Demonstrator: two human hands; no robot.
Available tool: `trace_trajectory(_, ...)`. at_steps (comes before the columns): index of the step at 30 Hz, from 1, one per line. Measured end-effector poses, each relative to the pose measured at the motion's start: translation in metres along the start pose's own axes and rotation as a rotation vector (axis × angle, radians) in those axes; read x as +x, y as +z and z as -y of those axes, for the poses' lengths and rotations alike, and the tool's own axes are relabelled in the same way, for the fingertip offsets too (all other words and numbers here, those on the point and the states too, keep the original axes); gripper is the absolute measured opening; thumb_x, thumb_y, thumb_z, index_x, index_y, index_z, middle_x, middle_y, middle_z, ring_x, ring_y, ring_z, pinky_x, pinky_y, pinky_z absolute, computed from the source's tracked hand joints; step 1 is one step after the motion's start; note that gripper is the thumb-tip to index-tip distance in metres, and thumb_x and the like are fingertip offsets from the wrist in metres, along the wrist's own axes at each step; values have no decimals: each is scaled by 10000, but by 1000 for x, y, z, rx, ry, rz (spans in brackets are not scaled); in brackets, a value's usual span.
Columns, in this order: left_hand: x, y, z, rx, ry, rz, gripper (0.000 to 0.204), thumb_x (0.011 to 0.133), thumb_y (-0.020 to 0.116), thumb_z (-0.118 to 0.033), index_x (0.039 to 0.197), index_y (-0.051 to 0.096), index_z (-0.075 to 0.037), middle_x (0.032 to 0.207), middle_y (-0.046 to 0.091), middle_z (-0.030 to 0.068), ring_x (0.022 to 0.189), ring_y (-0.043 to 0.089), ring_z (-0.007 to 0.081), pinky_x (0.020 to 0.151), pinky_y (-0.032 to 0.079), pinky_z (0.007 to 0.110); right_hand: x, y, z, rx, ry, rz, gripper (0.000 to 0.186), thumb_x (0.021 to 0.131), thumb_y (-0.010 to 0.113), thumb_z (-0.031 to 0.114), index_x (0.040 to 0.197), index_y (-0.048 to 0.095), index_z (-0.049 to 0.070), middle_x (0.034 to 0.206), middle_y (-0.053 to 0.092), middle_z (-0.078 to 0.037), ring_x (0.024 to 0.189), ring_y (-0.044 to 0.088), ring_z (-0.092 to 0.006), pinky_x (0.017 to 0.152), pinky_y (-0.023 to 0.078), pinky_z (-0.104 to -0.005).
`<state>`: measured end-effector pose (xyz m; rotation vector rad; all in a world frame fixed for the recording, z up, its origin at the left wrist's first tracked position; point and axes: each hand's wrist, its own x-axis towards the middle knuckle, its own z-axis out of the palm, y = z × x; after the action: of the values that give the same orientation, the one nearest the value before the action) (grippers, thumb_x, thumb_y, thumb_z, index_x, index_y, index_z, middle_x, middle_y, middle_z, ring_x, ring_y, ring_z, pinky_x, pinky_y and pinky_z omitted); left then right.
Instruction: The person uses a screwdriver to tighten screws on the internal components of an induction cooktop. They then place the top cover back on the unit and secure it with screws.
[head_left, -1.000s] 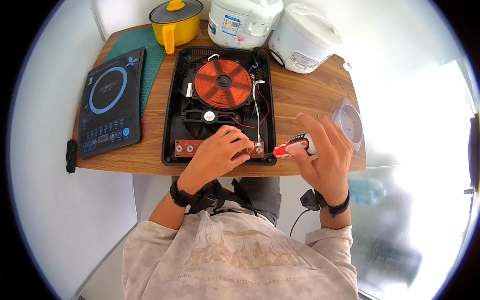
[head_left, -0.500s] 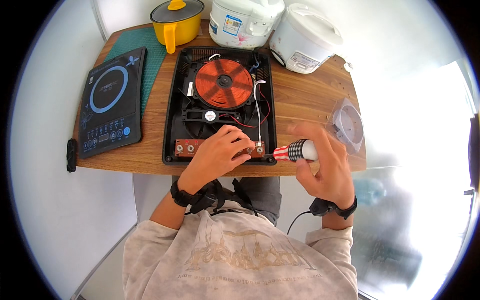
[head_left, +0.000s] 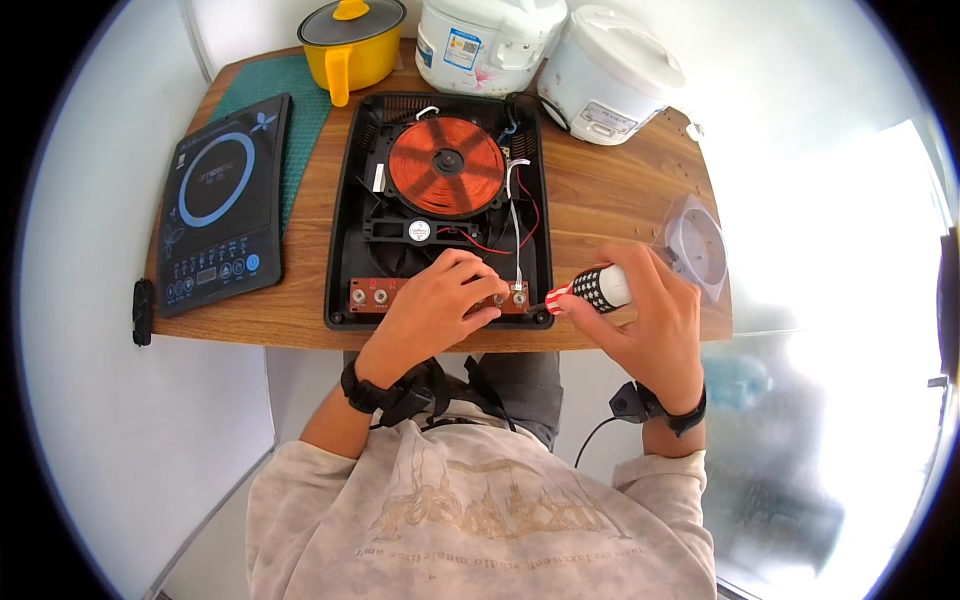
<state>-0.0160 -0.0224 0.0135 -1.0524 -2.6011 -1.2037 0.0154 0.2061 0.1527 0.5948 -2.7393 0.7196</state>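
Observation:
An opened induction cooker base point(head_left: 341, 200), a black tray, lies before me with a copper coil point(head_left: 446, 165) at its far part. Along its near edge runs a reddish-brown circuit board point(head_left: 382, 294) with several round buttons. My left hand point(head_left: 440, 305) bends over this board, fingers curled down onto it and hiding its middle. To the right, my right hand point(head_left: 650, 315) is closed round a screwdriver point(head_left: 598, 289) with a red, white and black starred handle. It tilts toward the board's right end; exactly where its tip rests is hard to make out.
The cooker's dark glass top panel point(head_left: 220, 205) leans on a green cutting mat point(head_left: 262, 88) at left. A yellow pot point(head_left: 365, 60) and two white rice cookers point(head_left: 490, 50) line the back. A clear round plastic part point(head_left: 697, 250) sits at the right table edge.
My right hand has tightened from a loose, spread hold to a closer grip on the screwdriver, whose handle now tilts more. My left hand stays where it was.

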Motion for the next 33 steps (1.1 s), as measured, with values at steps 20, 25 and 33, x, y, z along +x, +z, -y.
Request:
trace_trajectory(20, 2, -2, 1, 27, -8, 58, 228, 829, 804, -216, 1018, 694, -151, 1162, 698, -17, 1189, 588, 238, 917, 551, 376, -38, -10, -24, 282, 356, -459, 318, 776, 816, 30, 989, 579, 31, 1092, 743, -122, 929, 726, -175, 848, 565, -300)
trace_trajectory(25, 2, 1, 1, 116, 69, 41, 220, 834, 799, -214, 1017, 706, -135, 1166, 708, -4, 1204, 590, 255, 916, 557, 386, -68, 27, -69, 106, 474, -461, 305, 774, 790, 28, 940, 533, 30, 1021, 693, -131, 867, 658, -251, 803, 531, -361)
trace_trajectory(33, 5, -7, -10, 157, 45, 101, 253, 841, 788, -161, 1071, 699, -107, 1206, 703, 58, 1239, 591, 296, 986, 529, 416, -95, 89, -104, 241, 549, -486, 344, 749, 782, 56, 883, 466, 29, 912, 614, -146, 812, 618, -334, 735, 514, -403)
